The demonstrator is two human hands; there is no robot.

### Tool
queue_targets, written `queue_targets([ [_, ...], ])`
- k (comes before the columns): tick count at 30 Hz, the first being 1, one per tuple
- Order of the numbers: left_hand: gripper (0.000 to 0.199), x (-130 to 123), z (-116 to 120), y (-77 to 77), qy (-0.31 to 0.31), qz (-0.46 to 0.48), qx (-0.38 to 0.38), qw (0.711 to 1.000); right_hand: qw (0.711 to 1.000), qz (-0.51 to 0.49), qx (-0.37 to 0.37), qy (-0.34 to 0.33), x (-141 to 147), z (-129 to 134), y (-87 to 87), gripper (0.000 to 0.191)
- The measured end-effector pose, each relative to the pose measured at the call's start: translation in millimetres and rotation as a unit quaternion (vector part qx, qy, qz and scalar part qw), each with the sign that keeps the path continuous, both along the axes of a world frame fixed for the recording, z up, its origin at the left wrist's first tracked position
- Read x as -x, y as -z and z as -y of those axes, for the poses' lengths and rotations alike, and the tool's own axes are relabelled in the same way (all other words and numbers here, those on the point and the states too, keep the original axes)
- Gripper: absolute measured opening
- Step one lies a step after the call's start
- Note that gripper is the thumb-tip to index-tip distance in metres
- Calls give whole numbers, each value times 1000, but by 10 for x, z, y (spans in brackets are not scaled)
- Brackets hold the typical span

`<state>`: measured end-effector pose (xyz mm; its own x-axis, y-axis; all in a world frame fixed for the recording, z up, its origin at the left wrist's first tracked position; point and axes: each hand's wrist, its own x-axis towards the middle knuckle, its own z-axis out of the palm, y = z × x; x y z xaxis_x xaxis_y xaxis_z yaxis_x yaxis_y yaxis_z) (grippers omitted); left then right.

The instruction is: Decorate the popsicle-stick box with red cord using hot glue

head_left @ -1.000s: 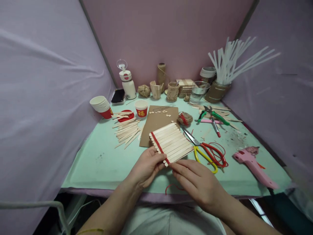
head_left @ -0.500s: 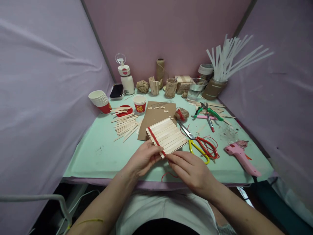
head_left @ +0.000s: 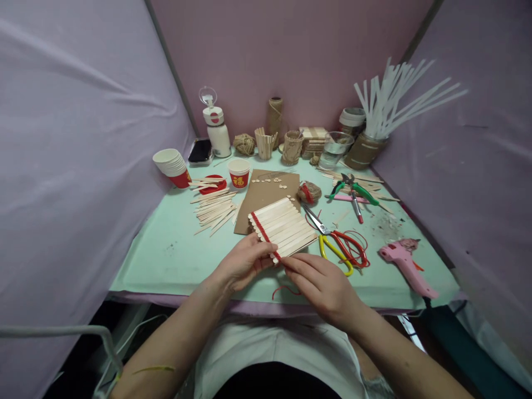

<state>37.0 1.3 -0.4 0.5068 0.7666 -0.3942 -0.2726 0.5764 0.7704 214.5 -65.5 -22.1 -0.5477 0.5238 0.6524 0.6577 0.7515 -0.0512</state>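
Note:
My left hand holds a panel of craft sticks laid side by side, its thumb on top and fingers beneath. A band of red cord crosses the sticks near their rounded left ends. My right hand is closed at the panel's near corner, fingertips pinching the red cord where the band meets the edge. A loose length of the cord shows below, by the table's front edge. Just right of the panel lie scissors with red and yellow handles, red cord tangled around them.
Behind the panel lies brown cardboard with small wood pieces. Loose sticks and paper cups are on the left. A pink glue gun, green-handled pliers and a clear cup of water are on the right.
Both hands and the panel hold almost the same pose. The camera view has shifted slightly; the grip looks unchanged.

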Motion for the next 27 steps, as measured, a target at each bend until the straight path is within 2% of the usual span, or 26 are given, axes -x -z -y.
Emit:
queue_targets([
  [8, 47, -50, 27, 107, -33, -29, -73, 996, 1000, -5, 5, 8, 2, 13, 50, 19],
  [14, 42, -6, 22, 55, -13, -12, -55, 998, 1000, -27, 6, 5, 7, 20, 134, 18],
  [16, 39, 22, -10, 61, -26, -18, -41, 999, 999, -37, 12, 5, 15, 19, 157, 18],
  [19, 40, 62, -90, 122, -55, -50, -53, 996, 999, -50, 15, 6, 28, 19, 186, 17],
  [23, 37, 75, -187, 208, -47, -124, -104, 986, 998, -63, 17, 7, 29, 23, 255, 18],
  [27, 39, 47, -186, 220, -48, -135, -115, 983, 995, -98, 17, 1, 10, 35, 351, 20],
])
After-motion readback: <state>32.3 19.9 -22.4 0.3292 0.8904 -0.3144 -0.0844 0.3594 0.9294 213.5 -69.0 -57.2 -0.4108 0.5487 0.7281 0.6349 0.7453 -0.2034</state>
